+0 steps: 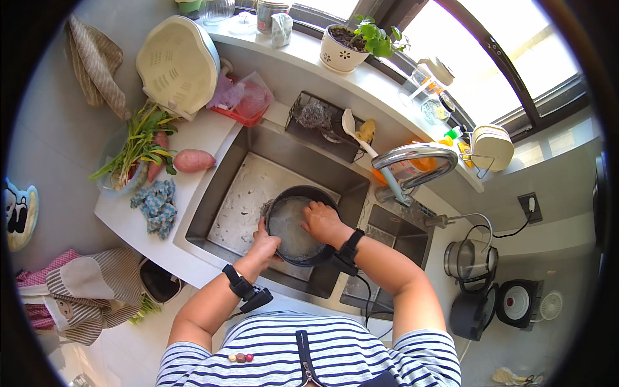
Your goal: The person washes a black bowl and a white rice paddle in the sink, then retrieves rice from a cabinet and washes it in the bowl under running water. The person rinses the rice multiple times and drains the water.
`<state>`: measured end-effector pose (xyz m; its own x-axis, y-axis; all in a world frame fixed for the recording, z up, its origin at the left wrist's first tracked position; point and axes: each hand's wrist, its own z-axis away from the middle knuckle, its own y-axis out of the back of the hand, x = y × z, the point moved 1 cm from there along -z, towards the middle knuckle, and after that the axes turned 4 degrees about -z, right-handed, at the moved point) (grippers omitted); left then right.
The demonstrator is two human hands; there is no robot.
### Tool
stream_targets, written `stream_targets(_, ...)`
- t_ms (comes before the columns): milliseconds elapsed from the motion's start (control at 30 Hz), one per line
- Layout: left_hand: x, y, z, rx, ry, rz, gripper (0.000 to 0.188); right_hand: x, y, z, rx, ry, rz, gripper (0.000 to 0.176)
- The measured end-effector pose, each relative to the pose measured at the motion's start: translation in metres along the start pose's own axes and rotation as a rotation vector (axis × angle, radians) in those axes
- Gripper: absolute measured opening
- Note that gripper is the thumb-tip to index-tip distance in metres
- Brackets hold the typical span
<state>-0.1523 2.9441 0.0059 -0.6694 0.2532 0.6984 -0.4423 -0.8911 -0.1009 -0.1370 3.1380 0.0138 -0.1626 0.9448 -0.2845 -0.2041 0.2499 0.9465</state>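
A dark round pot [287,227] rests in the large steel sink basin [242,203], with cloudy, pale water [290,237] inside. My left hand [264,244] grips its rim on the near left side, thumb over the edge. Over the right part of the pot, my right hand [323,221] reaches in with bent fingers at the water. Whether those fingers close on anything is hidden. Both wrists wear black straps with small devices. The tall chrome faucet [420,159] arches at the right, behind the sink.
Left of the sink lie a pink-skinned sweet potato [194,160], a blue checked cloth [157,205] and a bowl of leafy greens [140,150]. A wire caddy [329,128] holds a scourer behind the basin. A smaller basin [387,237] and a glass kettle [471,261] are to the right.
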Motion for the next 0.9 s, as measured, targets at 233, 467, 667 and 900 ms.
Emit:
stream_targets(233,-0.002,-0.001,0.005,-0.134,0.087,0.299,0.066,0.029,0.044,0.029,0.391,-0.056,-0.272,0.04)
stream_targets(467,-0.013,-0.004,0.0,-0.312,0.239,0.506,0.038,0.047,0.042,0.056,0.032,-0.408,-1.155,0.06)
stream_targets(667,-0.029,-0.01,-0.003,-0.37,0.321,0.541,0.025,0.033,0.066,0.055,0.055,-0.287,-1.125,0.058)
stream_targets(900,-0.038,-0.011,-0.001,-0.444,0.371,0.505,0.035,0.03,0.074,0.054,0.006,-0.324,-1.021,0.056)
